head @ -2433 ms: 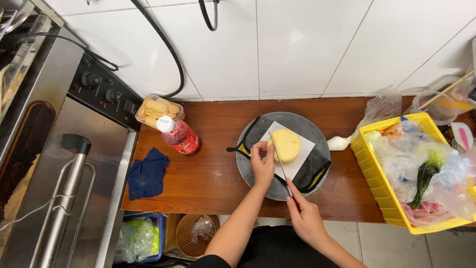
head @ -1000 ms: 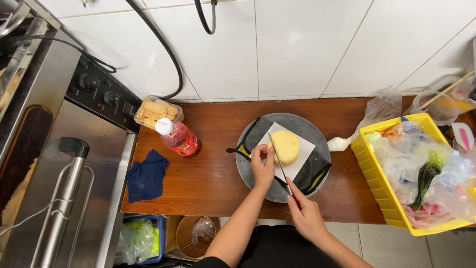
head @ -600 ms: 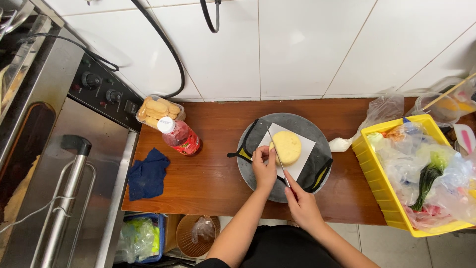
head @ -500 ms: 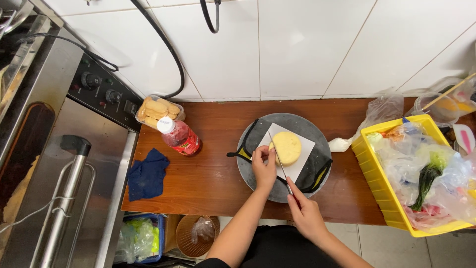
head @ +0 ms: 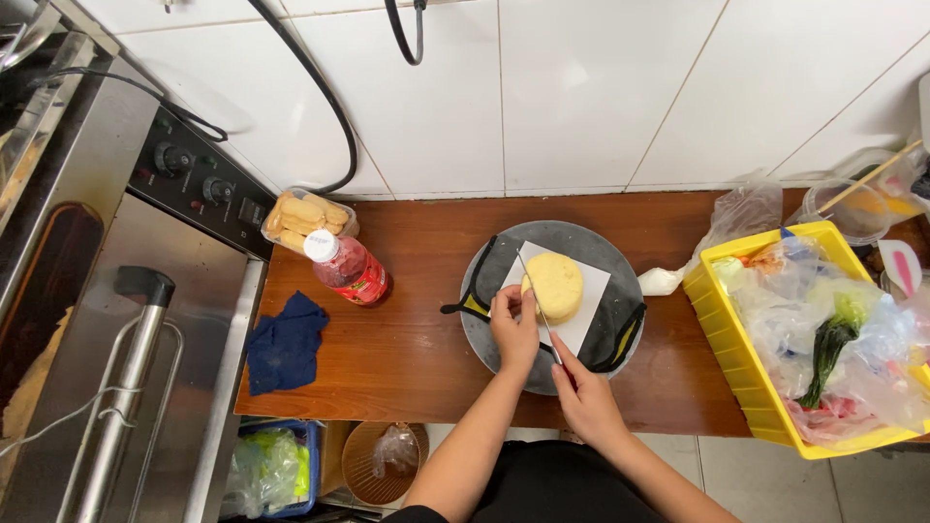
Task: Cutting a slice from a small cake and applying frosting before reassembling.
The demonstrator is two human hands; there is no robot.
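Right hand, nearest the camera, fingers wrapped around the handle of a knife; blade runs away from the body, edge set against the left flank of the round yellow cake. Left hand just beyond, fingertips pressed together on the cake's near-left edge, touching it close beside the blade. Cake sits on white paper on a grey round board, mid-counter. Risk, judged: steadying fingers lie near the cutting line, so a sideways slip could nick them; the paper may slide under pressure. Farther left, red bottle; right, yellow crate.
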